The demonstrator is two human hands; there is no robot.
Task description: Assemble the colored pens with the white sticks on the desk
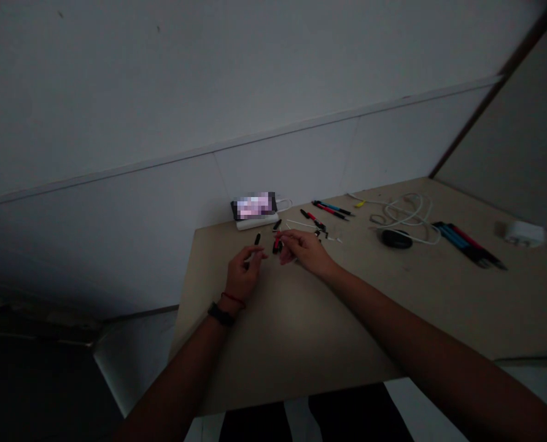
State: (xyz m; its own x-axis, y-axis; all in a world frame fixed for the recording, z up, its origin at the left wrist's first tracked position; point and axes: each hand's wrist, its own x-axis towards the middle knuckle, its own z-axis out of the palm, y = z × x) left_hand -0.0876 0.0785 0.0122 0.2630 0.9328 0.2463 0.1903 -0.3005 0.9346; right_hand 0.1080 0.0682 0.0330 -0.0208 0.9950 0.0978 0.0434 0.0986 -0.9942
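My left hand [243, 270] is closed with its fingers curled around a slim black pen part [257, 239], whose end sticks up past the fingers. Opposite it, my right hand [304, 250] reaches in from the right, its fingertips pinched at a small red pen part [277, 236]. Small black pieces [275, 248] lie between the two hands, partly covered by the right fingers. Just behind them is another short black piece [277, 224]. Beyond the right hand lie a red and black pen [313, 218], thin white sticks [303, 224] and small black bits [325, 234].
A phone [255, 206] leans on a white block [257, 221] by the wall. Blue and red pens [333, 209] lie at the back. Rightward are a coiled white cable [406, 212], a black mouse [396, 239], more pens [469, 244] and a white adapter [524, 234].
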